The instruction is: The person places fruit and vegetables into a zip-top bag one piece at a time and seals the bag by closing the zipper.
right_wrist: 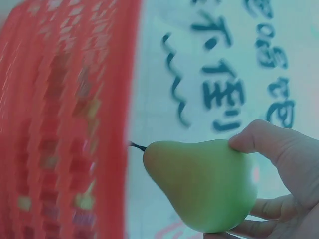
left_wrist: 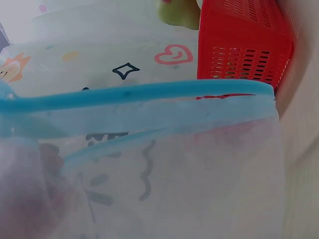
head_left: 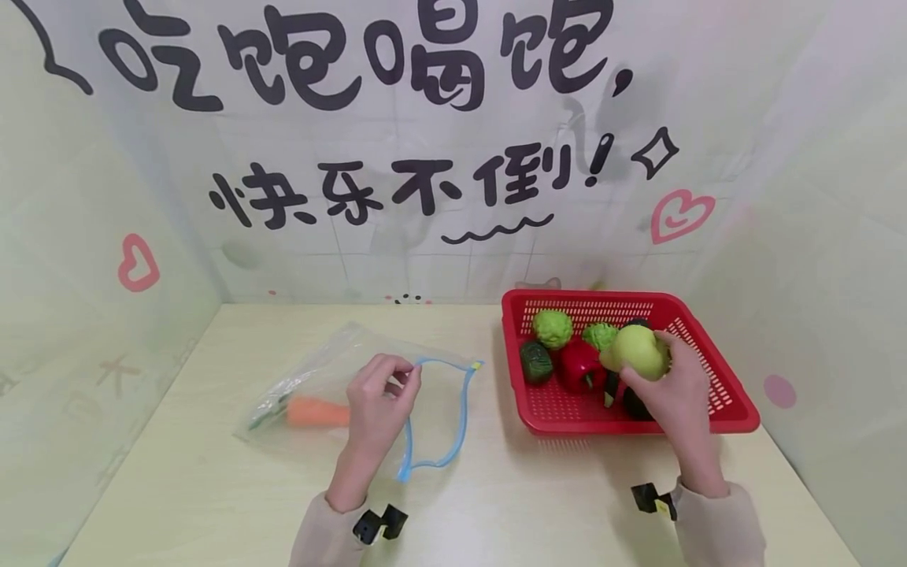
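Note:
My right hand (head_left: pixel 676 390) grips a green pear (head_left: pixel 638 352) above the red basket (head_left: pixel 567 428). In the right wrist view the pear (right_wrist: pixel 199 184) lies sideways, its dark stem towards the basket wall, with thumb and fingers round its wide end. My left hand (head_left: pixel 383 394) pinches the rim of a clear zip bag (head_left: pixel 347 354) by its blue zip edge (head_left: pixel 464 409). The bag's mouth stands open to the right. Inside it lies an orange carrot (head_left: pixel 315 412), partly hidden behind the left hand. The left wrist view shows the blue zip strip (left_wrist: pixel 149 92) close up.
The basket holds a red bell pepper (head_left: pixel 579 364), a dark green vegetable piece (head_left: pixel 536 362), a light green bumpy one (head_left: pixel 553 328) and other dark items partly covered by the right hand. A pale table (head_left: pixel 482 512) meets a printed wall sheet (head_left: pixel 425 276) behind.

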A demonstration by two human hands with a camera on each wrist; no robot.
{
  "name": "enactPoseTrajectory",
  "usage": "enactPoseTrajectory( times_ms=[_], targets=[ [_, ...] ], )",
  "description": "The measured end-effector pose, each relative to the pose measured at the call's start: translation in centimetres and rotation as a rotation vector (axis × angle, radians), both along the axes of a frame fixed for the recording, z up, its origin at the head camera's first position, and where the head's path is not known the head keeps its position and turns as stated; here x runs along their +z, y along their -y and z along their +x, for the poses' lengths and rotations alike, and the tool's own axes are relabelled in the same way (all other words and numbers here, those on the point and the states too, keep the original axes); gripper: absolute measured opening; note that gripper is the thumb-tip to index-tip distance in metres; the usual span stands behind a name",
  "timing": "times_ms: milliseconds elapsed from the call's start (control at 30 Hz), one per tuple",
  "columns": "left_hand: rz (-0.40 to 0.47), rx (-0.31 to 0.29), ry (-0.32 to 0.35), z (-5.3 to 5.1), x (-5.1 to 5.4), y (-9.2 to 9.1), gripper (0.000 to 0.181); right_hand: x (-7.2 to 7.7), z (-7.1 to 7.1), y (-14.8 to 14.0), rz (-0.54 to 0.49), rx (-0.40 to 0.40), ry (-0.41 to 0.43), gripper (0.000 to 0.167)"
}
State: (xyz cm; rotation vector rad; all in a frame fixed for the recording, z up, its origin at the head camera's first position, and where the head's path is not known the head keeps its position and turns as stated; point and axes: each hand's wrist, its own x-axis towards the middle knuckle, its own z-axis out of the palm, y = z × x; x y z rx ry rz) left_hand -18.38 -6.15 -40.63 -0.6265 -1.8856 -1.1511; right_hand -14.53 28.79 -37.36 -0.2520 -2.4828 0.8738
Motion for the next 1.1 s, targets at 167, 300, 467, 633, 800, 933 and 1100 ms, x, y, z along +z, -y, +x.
enactPoseTrajectory(
  times_ms=[167,300,467,633,800,933,1100],
  targets=[
    [-0.004,0.004,0.003,-0.1,0.0,0.0,0.015,0.8,0.8,2.8,-0.015,0.061,-0.087,0.061],
    [-0.003,0.015,0.009,-0.1,0.0,0.0,0.015,0.9,1.1,4.8,-0.044,0.140,-0.149,0.064],
    [0.000,0.030,0.017,-0.2,0.0,0.0,0.015,0.9,1.5,7.7,-0.096,0.231,-0.199,0.064],
    [0.009,0.035,0.015,-0.2,0.0,0.0,0.015,0.2,1.9,11.1,-0.128,0.360,-0.216,0.065],
    [0.013,0.033,0.006,-0.2,0.0,0.0,0.015,-1.7,1.8,14.5,-0.142,0.544,-0.252,0.066],
    [0.016,0.026,0.000,-0.2,0.1,-0.1,0.016,-3.6,1.5,16.8,-0.170,0.642,-0.215,0.065],
    [0.013,0.008,-0.010,-0.1,0.3,-0.1,0.016,-5.5,0.4,19.4,-0.203,0.700,-0.135,0.063]
  ],
)
